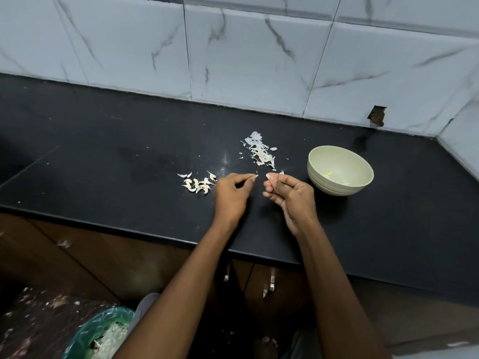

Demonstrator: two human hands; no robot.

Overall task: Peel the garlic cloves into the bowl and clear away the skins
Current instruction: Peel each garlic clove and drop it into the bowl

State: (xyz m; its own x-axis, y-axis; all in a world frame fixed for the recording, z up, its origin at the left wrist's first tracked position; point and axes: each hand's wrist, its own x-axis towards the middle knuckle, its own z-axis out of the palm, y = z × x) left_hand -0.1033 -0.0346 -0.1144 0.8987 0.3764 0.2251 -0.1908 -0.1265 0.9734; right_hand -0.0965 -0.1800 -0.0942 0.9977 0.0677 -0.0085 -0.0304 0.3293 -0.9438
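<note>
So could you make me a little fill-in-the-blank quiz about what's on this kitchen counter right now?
1. The round cream bowl stands on the person's ____ side.
2. The worktop is ____ in colour.
3. The heap of unpeeled garlic cloves lies beside the ____ hand.
4. The loose white skins lie on the worktop, not in the green-lined ____ on the floor.

Missing words: right; black; left; bin
</note>
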